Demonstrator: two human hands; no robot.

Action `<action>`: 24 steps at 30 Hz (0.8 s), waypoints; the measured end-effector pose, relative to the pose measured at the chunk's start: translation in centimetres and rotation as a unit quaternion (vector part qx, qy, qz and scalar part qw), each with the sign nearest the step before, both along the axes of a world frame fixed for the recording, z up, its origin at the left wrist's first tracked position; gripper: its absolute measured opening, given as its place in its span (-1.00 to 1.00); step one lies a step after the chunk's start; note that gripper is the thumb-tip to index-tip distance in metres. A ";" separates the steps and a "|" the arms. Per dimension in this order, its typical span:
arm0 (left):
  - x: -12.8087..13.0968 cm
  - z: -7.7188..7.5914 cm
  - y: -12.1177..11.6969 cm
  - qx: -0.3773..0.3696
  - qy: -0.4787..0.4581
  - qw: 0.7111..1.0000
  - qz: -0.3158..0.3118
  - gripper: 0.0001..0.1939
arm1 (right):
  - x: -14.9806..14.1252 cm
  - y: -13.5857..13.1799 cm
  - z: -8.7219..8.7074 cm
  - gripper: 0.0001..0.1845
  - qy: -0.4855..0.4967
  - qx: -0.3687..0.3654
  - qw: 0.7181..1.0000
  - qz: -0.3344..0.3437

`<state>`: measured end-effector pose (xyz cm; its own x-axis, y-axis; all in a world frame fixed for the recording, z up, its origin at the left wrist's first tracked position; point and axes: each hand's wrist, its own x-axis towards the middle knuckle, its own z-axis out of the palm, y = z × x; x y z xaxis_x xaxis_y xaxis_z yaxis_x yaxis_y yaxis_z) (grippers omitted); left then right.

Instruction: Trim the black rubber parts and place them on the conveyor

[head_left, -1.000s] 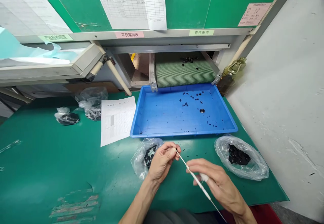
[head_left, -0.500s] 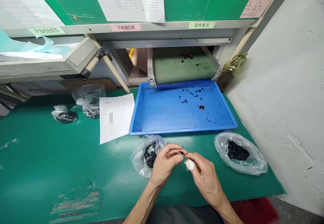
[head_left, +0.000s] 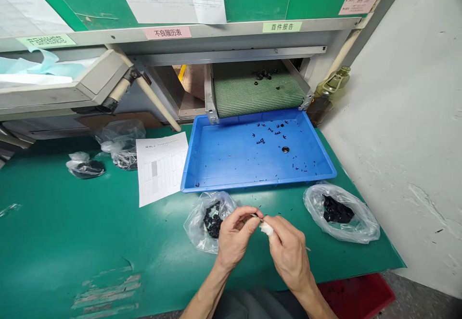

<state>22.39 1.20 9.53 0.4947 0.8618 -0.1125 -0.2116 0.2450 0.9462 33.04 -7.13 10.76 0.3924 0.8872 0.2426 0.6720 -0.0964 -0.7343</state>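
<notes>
Over the green table, my left hand (head_left: pixel 234 232) pinches a small black part (head_left: pixel 255 215) between thumb and fingertips. My right hand (head_left: pixel 288 249) meets it there, its fingers closed round a slim tool whose pale end (head_left: pixel 308 248) peeks out by the palm; its kind is hidden. White wrapping (head_left: pixel 266 227) covers my right thumb tip. Just behind my left hand lies an open clear plastic bag (head_left: pixel 195 223) with black ring-like pieces (head_left: pixel 212 223) in it. Off to the right, another open bag (head_left: pixel 364 230) holds black pieces (head_left: pixel 337 209).
A blue tray (head_left: pixel 231 182) with scattered black bits and a black ring (head_left: pixel 285 149) sits below a green conveyor belt (head_left: pixel 249 95) carrying small black parts. At left are a paper sheet (head_left: pixel 159 170) and tied bags (head_left: pixel 85 166). A red bin (head_left: pixel 357 295) stands below the table edge.
The camera view has shifted slightly. My right hand has turned a little, and its fingertips are closer to the black part in my left hand.
</notes>
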 end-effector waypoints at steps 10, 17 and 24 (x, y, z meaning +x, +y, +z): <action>-0.2 -0.1 -0.1 0.064 0.081 0.995 0.017 -0.88 | 0.9 0.4 -0.3 -0.65 -0.136 0.029 0.990 0.020; 1.6 0.0 0.0 0.012 0.093 0.991 0.095 -0.84 | 0.7 2.0 -1.6 -0.65 -0.121 0.034 0.992 -0.018; 1.0 -1.4 1.2 -0.041 0.019 0.999 0.010 -0.82 | 0.7 1.7 -2.4 -0.71 0.120 -0.030 0.992 0.008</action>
